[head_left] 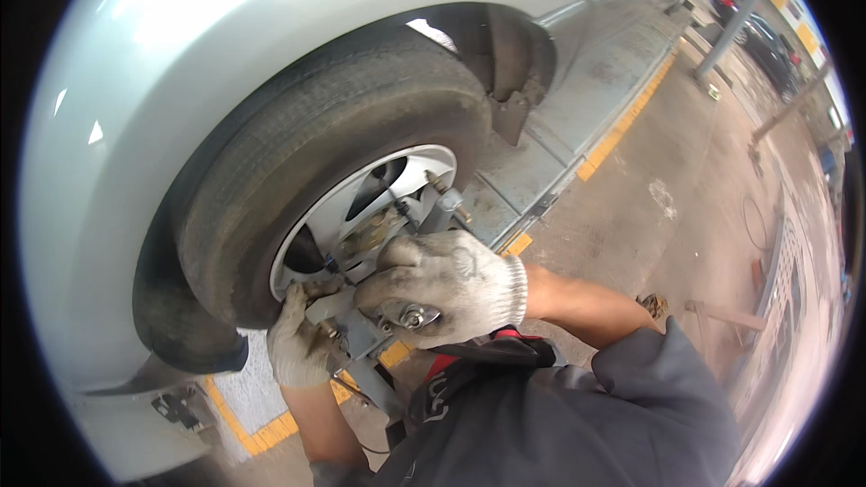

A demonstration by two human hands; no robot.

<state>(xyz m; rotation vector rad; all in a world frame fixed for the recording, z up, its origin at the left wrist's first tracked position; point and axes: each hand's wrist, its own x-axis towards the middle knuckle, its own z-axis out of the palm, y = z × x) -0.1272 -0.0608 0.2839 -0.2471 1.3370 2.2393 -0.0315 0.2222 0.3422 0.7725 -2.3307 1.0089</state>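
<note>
A metal wheel clamp (446, 203) with several arms spans the silver alloy rim (424, 160) of a car wheel. My left hand (302, 343), in a soiled white knit glove, is closed around the clamp's lower arm end at the rim's edge, beside the tire (329, 104). My right hand (451, 284), gloved the same way, is closed in front of the clamp's middle. From its fist pokes a round metal end (415, 316), like a spindle or knob; the fist hides the rest. The clamp's upper arm end touches or nearly touches the rim's upper right.
The light-coloured car body (135, 171) curves over the wheel. A grey metal ramp (586, 99) with yellow edging runs away to the upper right. Beyond it lie a concrete floor (667, 189), grey posts (731, 22) and a dark parked car (767, 45).
</note>
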